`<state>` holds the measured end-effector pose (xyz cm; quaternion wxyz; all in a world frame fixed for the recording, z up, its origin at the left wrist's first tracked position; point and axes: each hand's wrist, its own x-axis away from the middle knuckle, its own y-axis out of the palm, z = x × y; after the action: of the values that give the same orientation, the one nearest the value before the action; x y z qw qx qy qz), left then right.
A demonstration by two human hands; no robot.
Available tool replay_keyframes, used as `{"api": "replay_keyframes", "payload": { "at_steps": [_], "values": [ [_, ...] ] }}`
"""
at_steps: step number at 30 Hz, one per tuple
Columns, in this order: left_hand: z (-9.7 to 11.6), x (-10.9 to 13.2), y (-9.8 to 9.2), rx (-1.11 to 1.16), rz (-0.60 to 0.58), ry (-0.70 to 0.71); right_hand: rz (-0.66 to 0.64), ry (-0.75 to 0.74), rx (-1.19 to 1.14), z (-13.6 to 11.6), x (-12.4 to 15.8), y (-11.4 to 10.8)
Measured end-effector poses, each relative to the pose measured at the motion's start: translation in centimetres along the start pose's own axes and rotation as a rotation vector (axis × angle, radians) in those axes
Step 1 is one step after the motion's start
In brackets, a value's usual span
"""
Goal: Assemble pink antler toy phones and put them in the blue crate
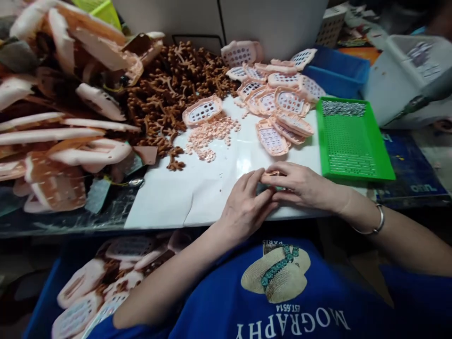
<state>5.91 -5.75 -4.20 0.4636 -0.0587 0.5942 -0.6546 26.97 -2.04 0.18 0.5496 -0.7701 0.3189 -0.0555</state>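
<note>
A cluttered workbench carries a white sheet (197, 188) as the working surface, with a blue bin (42, 301) of pale pink grid panels low at the near left. Nearest on the sheet, the left hand (247, 202) and the right hand (303, 186) meet at its front edge, fingertips pinched narrow around a small pink piece (270, 174), mostly hidden between them. It looks light, thin and somewhat flexible, likely moulded plastic or rubber, so it is best taken by its edges with fingertips, since a hard squeeze could bend it. Just right of the hands lies a green perforated tray (353, 141). Farther back sit loose pink bits (210, 134), then a pile of pink grid frames (278, 101). Brown sprue-like scraps (169, 89) heap at the back left.
</note>
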Motion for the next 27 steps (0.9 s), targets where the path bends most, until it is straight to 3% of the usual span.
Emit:
{"api": "replay_keyframes", "payload": {
  "at_steps": [2,4,6,8,9,12,17,21,27],
  "values": [
    [-0.4,0.2,0.2,0.057,0.012,-0.011,0.268,0.039,0.087,-0.4,1.6,-1.9],
    [-0.7,0.5,0.5,0.095,0.025,-0.003,0.706,0.125,0.306,0.3,3.9,-4.7],
    [-1.1,0.8,0.6,0.117,0.030,0.005,1.258,0.121,0.489,2.2,6.4,-7.8],
    [-1.2,0.9,0.6,0.129,0.028,-0.003,1.414,0.189,0.440,5.0,8.4,-10.7],
    [-1.2,0.9,0.6,0.134,0.021,-0.013,1.330,0.302,0.375,6.4,9.1,-11.9],
    [-0.7,0.1,0.9,0.146,-0.018,-0.018,1.150,0.418,0.123,9.1,9.4,-13.8],
    [0.9,-2.0,2.0,0.117,-0.070,0.098,0.830,0.496,-0.011,8.6,7.7,-13.6],
    [1.3,-2.8,2.1,-0.023,-0.125,0.187,0.789,0.599,-0.045,7.9,7.9,-12.6],
    [1.4,-3.1,1.7,-0.017,-0.101,0.275,0.922,0.723,0.017,9.5,9.3,-10.7]
  ]
}}
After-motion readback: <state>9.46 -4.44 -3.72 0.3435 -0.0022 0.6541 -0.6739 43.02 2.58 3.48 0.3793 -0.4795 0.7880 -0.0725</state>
